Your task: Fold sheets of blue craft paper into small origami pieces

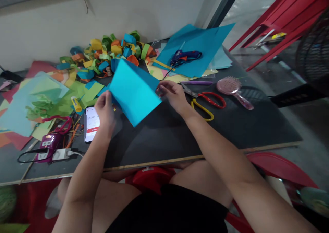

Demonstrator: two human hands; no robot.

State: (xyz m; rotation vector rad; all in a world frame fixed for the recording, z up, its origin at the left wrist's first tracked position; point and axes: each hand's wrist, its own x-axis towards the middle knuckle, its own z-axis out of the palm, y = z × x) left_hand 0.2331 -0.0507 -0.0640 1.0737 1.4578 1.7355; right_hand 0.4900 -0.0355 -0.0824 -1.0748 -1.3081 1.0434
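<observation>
Two bare hands hold one folded sheet of blue paper (133,92) above the middle of the desk (231,130), tilted so its lower corner points toward the near edge. The left hand (105,111) is closed on the sheet's left edge, fingers curled around it with the thumb on the near side. The right hand (172,95) pinches the sheet's right corner, fingertips bent in and pressed on the paper.

Just below the left hand, a phone (92,123) lies face up on the desk with its screen lit. Left of it sit a purple device (49,144) and a white plug (61,154) with cables, near the front-left edge. A yellow glue stick (76,104) rests among green and blue paper scraps (38,102) that cover the left side.

Toward the far edge, a heap of coloured paper chain links (110,53) is piled against the wall. At the far-right corner, a blue glue gun (183,56) lies on large blue sheets (203,46). Right of the right hand lie red-handled scissors (209,98) and yellow-handled scissors (203,108), touching each other, with a pink hairbrush (231,88) just beyond them and a purple pen (196,83) behind.
</observation>
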